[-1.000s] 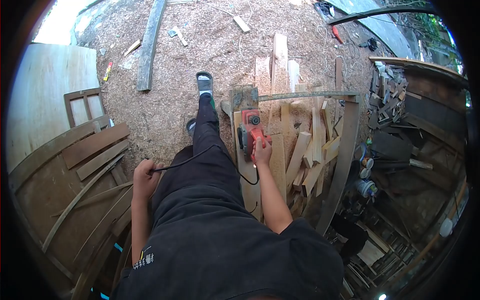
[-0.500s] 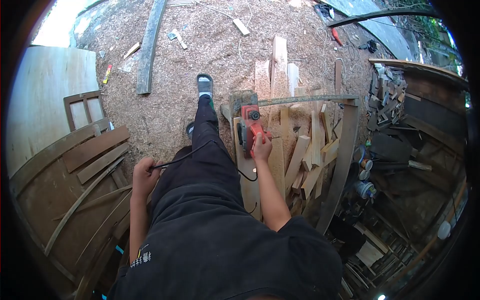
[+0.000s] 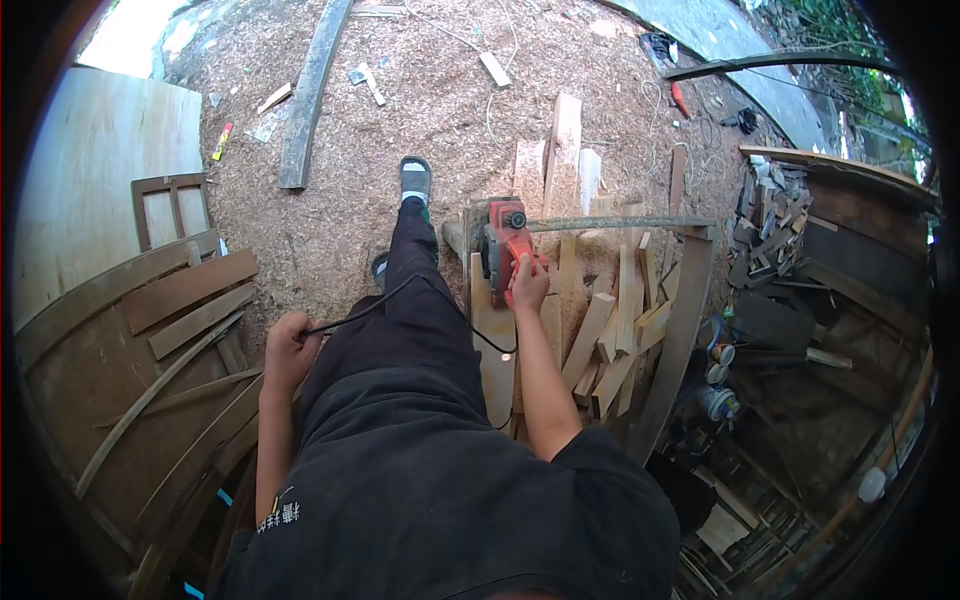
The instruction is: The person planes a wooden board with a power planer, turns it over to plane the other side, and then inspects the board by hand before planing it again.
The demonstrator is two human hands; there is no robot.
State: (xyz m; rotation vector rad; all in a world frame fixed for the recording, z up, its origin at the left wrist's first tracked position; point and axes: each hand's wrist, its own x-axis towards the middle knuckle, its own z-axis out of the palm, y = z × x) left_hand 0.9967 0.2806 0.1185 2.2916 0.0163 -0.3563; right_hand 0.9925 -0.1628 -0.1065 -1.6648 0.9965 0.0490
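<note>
My right hand (image 3: 529, 284) is wrapped round the handle of a red power planer (image 3: 508, 238), which rests near the far end of a pale wooden board (image 3: 496, 375). At my left side, my left hand (image 3: 291, 338) is closed on a black cord (image 3: 352, 318). The cord runs across my legs and loops beside the board towards the tool. The planer's underside is hidden against the wood.
Loose pale timber pieces (image 3: 592, 340) lie right of the board, inside a frame with a long side beam (image 3: 680, 330). Brown planks (image 3: 190, 290) are at the left. Shavings cover the ground (image 3: 450, 110). Scrap wood (image 3: 775, 215) is heaped at the right.
The view has shifted slightly, so the ground and the timber appear a little lower. Both hands keep their hold on the planer and the cord.
</note>
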